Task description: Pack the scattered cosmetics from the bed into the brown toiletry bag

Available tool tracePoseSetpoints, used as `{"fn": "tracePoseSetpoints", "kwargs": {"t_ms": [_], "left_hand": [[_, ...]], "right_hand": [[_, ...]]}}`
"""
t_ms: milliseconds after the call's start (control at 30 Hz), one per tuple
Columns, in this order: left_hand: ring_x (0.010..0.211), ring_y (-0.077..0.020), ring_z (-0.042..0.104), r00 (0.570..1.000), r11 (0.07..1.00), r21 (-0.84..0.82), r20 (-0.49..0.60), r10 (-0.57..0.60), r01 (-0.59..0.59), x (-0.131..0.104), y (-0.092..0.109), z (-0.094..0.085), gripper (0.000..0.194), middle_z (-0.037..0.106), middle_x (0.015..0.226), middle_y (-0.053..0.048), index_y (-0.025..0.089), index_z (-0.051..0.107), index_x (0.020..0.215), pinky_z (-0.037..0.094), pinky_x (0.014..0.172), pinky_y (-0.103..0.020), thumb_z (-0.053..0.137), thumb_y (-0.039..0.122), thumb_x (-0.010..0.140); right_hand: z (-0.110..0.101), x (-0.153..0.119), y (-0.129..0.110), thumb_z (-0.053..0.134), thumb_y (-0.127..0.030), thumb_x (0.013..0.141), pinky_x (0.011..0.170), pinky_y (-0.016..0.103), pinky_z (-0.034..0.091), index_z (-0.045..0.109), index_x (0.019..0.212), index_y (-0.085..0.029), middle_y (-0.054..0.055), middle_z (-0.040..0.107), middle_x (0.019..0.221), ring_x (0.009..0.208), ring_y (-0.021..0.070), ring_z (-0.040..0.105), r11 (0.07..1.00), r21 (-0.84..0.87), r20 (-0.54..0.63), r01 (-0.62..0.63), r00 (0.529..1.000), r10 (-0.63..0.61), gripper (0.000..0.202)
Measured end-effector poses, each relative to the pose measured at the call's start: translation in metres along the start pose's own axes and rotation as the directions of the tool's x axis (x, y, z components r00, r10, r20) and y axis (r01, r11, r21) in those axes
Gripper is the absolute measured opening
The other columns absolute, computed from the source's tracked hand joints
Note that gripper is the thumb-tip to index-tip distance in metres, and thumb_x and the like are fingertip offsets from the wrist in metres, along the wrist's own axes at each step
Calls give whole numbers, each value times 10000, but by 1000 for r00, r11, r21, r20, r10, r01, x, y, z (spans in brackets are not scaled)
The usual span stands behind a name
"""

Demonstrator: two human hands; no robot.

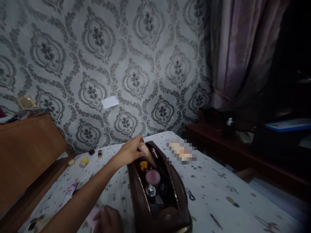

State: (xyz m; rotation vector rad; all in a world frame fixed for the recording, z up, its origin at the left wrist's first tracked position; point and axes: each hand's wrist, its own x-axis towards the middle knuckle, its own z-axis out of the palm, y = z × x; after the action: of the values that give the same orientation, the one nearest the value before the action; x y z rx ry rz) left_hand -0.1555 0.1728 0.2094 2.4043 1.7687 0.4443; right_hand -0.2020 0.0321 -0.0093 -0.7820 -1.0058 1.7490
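An unzipped dark brown bag (178, 181) stands before me with its mouth facing up. At its far end my left hand (131, 151) is closed on a pale beige, tube-like item (147, 153) that reaches into the opening. Inside the bag lie an orange-yellow item (143, 166), a round pink item (153, 177), a bottle with a shiny silver cap (151, 190) and a round black item (162, 187). My right hand (108, 220) is low, left of the bag, fingers curled beside a pale pink item (92, 217); its grip is partly hidden.
On the patterned white cloth (206, 191) at left lie a yellow jar (84, 162), a small gold-and-black tube (99, 154), a black lid (91, 151) and a pink-purple tube (70, 188). A blurred-out packet (182, 151) lies right of the bag. A wooden board (31, 155) rises at left.
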Motion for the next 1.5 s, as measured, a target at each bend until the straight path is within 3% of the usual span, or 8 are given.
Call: {"fn": "tracePoseSetpoints", "kwargs": {"t_ms": [100, 267, 433, 667, 800, 967, 1167, 1500], "left_hand": [[976, -227, 592, 1000, 998, 59, -7, -9, 9, 1, 1, 1, 392, 647, 1028, -21, 238, 530, 1143, 442, 827, -314, 625, 247, 763], [985, -229, 588, 999, 995, 100, -26, -21, 23, 0, 6, 4, 290, 660, 1012, -26, 241, 599, 1070, 436, 851, -314, 619, 250, 781], [1000, -233, 580, 996, 989, 148, -87, -18, 31, -4, 12, 5, 269, 653, 1051, -31, 251, 588, 1068, 424, 844, -311, 628, 259, 802], [884, -227, 590, 999, 986, 167, -41, -21, 28, -5, 16, 2, 240, 643, 912, -13, 243, 583, 1033, 394, 696, -284, 628, 316, 809], [883, -228, 591, 1000, 988, 151, -9, -24, 25, -5, 13, 2, 279, 638, 921, -18, 237, 594, 1065, 388, 695, -286, 625, 342, 808], [870, -227, 591, 1000, 991, 133, 10, -28, 26, -4, 10, 2, 307, 629, 887, -12, 238, 597, 1067, 389, 701, -286, 626, 390, 801], [851, -223, 593, 999, 990, 141, 44, -32, 25, -5, 13, -1, 299, 618, 848, -9, 233, 590, 1063, 389, 682, -278, 630, 365, 798], [780, -199, 588, 996, 987, 157, 82, -43, 30, -7, 14, -4, 268, 601, 791, 11, 225, 587, 1025, 351, 606, -259, 636, 334, 785]], "right_hand": [[1, 3, 1, 419, -800, 728, 284, 174, 182, 545, 633, -187, -58, 427, 402, 258, 49, 294, 998, 14, 78, -68, 995, 66, 633], [3, 6, 5, 355, -872, 690, 271, 168, 137, 517, 626, -186, -53, 434, 394, 242, 42, 296, 998, 16, 75, -66, 995, 65, 708], [1, 2, -4, 325, -870, 699, 281, 174, 130, 515, 625, -185, -40, 453, 409, 254, 41, 311, 998, -34, 83, -54, 995, 56, 715], [0, -1, -18, 325, -874, 696, 294, 185, 119, 505, 625, -186, -44, 449, 410, 255, 40, 313, 995, -68, 94, -73, 992, 79, 715], [-4, -3, -24, 326, -877, 696, 299, 182, 127, 507, 630, -183, -47, 441, 422, 270, 41, 327, 996, -57, 107, -64, 992, 70, 720], [-9, -6, -35, 356, -871, 691, 309, 177, 166, 521, 672, -173, -30, 482, 467, 298, 48, 376, 996, -50, 216, -72, 973, 82, 718], [-7, -6, -32, 325, -862, 700, 304, 177, 150, 507, 654, -180, -41, 454, 448, 293, 46, 366, 995, -64, 156, -78, 984, 87, 708], [-11, -8, -42, 372, -843, 700, 316, 183, 183, 507, 676, -186, -41, 470, 474, 313, 52, 377, 994, -48, 230, -103, 967, 111, 671]]}}
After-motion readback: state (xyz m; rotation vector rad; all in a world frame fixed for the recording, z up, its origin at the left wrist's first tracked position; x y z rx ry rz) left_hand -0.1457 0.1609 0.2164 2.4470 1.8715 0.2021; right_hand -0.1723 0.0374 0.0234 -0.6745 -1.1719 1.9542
